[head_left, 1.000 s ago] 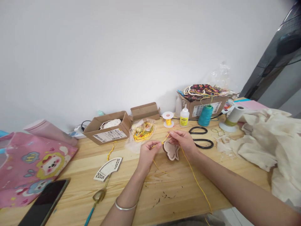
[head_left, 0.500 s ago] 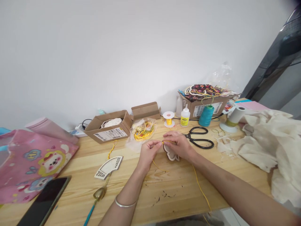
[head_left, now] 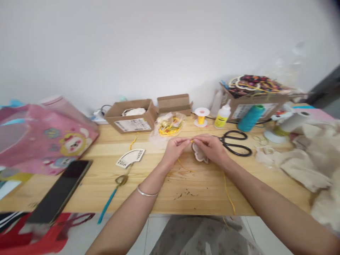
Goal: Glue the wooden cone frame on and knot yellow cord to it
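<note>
Yellow cord first — it's in both hands, over the middle of the wooden table. A second ago it slanted up to a higher right hand; now that one's down level, fingertips nearly meeting the left hand, both pinching cord. Reads like close fingertip work to me. Pale cutout peeks out under the right hand — can't tell if it's gripped.

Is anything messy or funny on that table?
Yes. The phone pokes past the front edge of the table, so it looks badly placed. Dark specks dot the wood too; I can't tell if they're crumbs or stains.
</note>
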A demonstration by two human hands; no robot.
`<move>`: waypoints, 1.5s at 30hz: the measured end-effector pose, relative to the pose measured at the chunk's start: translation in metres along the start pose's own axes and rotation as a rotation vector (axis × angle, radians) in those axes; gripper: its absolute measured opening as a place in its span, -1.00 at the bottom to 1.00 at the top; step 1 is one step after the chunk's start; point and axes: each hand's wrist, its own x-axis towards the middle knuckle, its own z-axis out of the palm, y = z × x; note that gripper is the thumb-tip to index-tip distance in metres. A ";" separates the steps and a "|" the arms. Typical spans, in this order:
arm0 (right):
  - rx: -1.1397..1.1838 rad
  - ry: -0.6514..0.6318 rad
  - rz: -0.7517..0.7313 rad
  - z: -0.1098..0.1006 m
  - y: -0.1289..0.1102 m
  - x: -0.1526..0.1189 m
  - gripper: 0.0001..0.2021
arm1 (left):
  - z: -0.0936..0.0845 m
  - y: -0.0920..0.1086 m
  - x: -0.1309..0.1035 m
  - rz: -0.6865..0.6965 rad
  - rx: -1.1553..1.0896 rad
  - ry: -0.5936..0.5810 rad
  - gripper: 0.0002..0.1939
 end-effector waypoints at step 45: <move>-0.051 0.148 -0.042 0.002 -0.003 0.002 -0.88 | 0.001 -0.005 0.007 -0.116 0.041 -0.051 -0.76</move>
